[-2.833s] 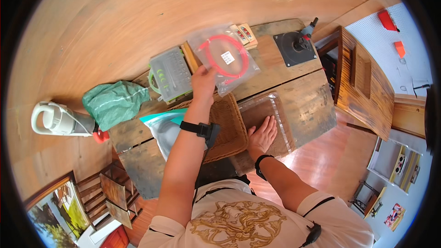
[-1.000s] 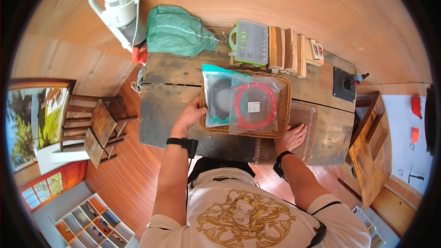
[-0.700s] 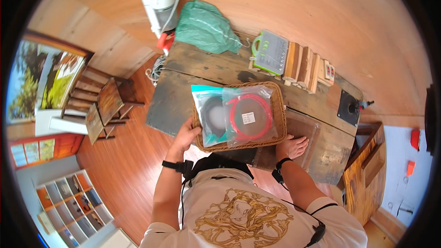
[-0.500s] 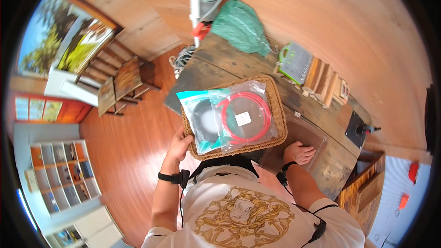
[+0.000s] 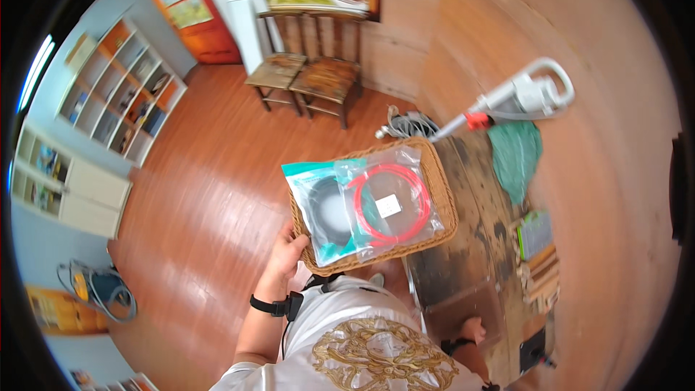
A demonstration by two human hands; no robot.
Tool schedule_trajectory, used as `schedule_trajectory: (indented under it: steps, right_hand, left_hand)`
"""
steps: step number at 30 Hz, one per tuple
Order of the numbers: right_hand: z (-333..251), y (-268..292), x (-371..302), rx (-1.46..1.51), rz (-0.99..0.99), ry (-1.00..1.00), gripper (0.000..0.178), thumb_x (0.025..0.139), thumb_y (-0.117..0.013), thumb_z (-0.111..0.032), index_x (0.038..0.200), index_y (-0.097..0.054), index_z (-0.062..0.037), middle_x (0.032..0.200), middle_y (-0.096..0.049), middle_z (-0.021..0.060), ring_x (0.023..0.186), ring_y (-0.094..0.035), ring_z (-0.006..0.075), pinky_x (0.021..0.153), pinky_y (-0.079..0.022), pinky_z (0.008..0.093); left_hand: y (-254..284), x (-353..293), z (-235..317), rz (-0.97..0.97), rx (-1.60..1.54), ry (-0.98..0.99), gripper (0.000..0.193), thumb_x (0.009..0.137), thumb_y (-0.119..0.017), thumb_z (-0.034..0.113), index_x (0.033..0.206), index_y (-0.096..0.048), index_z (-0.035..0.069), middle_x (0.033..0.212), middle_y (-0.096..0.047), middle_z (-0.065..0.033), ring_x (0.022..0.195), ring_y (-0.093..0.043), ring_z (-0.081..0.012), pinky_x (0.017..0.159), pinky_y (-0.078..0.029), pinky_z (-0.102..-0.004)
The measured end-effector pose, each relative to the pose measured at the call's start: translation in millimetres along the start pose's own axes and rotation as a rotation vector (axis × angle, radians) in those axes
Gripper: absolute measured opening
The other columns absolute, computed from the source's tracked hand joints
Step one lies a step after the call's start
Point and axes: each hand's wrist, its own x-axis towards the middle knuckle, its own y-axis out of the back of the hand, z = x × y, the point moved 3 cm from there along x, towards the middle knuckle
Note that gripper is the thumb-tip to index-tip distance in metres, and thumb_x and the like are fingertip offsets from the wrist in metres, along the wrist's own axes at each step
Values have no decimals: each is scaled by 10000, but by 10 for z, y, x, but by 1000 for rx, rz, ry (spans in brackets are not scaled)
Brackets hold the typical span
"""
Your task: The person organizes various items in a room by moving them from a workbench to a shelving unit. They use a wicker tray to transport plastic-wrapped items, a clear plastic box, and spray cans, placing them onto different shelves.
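Wicker is what your left hand [image 5: 284,255] has hold of: its fingers are curled around the near-left rim of the woven tray [image 5: 443,206], which you carry half out past the left edge of the dark wooden table [image 5: 463,275], above the red-brown floorboards [image 5: 203,210]. Inside the tray lie two clear bags, overlapping: one with a coil of red tubing [image 5: 391,204] toward the table side, one with a black coil [image 5: 329,210] on a teal backing toward your hand. Your right hand [image 5: 474,329] rests flat, fingers spread, on the table's near edge, gripping nothing. Farther along the table's far side sit a green cloth bag [image 5: 515,156] and a white handheld vacuum [image 5: 517,98]; a green-lidded clear box [image 5: 534,234] lies nearer you. Two wooden chairs [image 5: 311,76] stand well apart by the wall.
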Motion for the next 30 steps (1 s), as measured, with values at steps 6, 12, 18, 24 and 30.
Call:
schedule_trajectory:
  steps: [6, 12, 18, 24, 30]
  right_hand:
    - [-1217, 965, -985, 521, -335, 477, 499, 985, -434, -377, 1225, -507, 54, 1239, -568, 240, 1083, -604, 389, 930, -491, 471]
    - [-2517, 1310, -2868, 1107, -1400, 451, 713, 989, -370, -584, 1380, -383, 11, 1333, -513, 215, 1207, -521, 344, 1028, -406, 454]
    - [-2934, 2258, -4880, 944, -2044, 545, 785, 932, -384, -684, 1416, -382, -65, 1412, -456, 164, 1246, -494, 325, 1004, -416, 533]
    - [-3048, 2341, -6096, 601, -2082, 628, 504, 942, -576, -380, 1345, -469, -97, 1277, -586, 112, 1096, -615, 286, 861, -544, 500]
    - [-3174, 1977, -7095, 294, -2169, 705, 386, 919, -574, -201, 1279, -534, -68, 1195, -632, 101, 1077, -622, 280, 839, -550, 482]
  left_hand:
    - [565, 176, 326, 71, -10, -16, 454, 813, -538, -6, 1266, -525, 13, 1032, -638, -63, 861, -619, -140, 698, -513, -263]
    - [1107, 545, 389, 3, -63, -97, 457, 827, -552, 31, 1282, -510, 33, 1007, -637, -39, 822, -614, -118, 631, -494, -251]
    - [1874, 709, 635, 5, -107, -169, 468, 832, -546, 18, 1296, -491, 38, 1038, -633, -40, 833, -611, -110, 636, -495, -247]
    - [2775, 463, 1009, 197, -44, -82, 452, 827, -545, 2, 1277, -507, 20, 1050, -630, -41, 865, -607, -115, 699, -507, -259]
    - [3440, 183, 805, 459, -58, -133, 448, 826, -568, -1, 1270, -503, -21, 1069, -630, -64, 959, -598, -141, 844, -496, -288]
